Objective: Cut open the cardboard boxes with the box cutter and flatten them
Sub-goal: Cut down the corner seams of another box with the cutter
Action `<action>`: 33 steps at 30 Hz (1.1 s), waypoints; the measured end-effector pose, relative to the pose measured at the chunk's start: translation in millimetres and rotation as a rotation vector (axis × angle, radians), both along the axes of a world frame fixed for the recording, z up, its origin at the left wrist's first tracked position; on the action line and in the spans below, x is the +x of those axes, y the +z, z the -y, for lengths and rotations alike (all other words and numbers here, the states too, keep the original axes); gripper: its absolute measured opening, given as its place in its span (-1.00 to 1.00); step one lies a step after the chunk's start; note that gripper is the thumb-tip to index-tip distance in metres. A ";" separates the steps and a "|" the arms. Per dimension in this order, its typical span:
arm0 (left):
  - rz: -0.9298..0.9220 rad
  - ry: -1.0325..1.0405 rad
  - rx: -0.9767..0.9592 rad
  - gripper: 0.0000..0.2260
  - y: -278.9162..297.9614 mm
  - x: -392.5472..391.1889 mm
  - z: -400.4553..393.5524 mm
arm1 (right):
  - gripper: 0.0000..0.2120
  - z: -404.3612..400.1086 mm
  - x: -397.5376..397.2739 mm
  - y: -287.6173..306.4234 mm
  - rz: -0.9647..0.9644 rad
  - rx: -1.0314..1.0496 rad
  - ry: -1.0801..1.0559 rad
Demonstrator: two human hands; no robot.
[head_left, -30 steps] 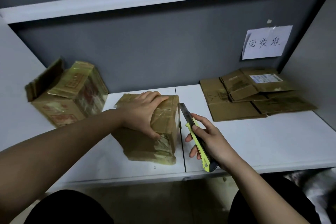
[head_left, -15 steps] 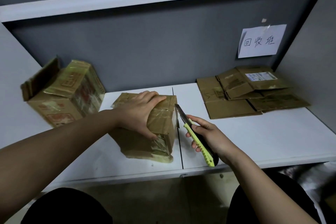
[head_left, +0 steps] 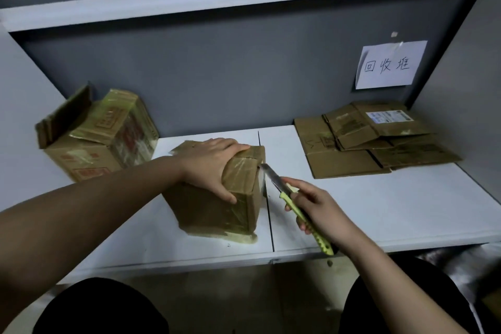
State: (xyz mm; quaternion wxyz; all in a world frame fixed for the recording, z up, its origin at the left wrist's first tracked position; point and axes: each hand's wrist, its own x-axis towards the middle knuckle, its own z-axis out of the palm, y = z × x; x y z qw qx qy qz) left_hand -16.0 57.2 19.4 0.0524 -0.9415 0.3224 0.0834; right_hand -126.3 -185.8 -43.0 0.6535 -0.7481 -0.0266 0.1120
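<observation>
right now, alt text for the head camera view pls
A person's left hand presses down on a taped cardboard box while the right hand holds a yellow box cutter, blade tip at the box's upper right edge. Another box sits left; flattened cardboard lies right.

Left hand (head_left: 214,168) hides box (head_left: 241,198) top (partly).
</observation>
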 end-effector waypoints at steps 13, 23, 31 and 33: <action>-0.026 0.025 0.068 0.11 -2.3 1.9 -2.1 | -0.72 4.4 2.2 1.5 -0.151 0.100 0.019; 0.419 -0.096 -0.093 -0.22 -30.3 -36.2 -18.8 | -0.67 1.2 17.4 -24.1 -0.152 -0.082 -0.271; 0.419 0.021 -0.356 -0.43 -47.3 -63.7 -15.9 | -0.61 -31.2 33.8 -39.0 -0.235 -0.157 -0.423; 0.383 0.052 -0.407 -0.43 -46.2 -65.1 -14.8 | -0.67 -34.6 35.6 -42.6 -0.301 -0.022 -0.487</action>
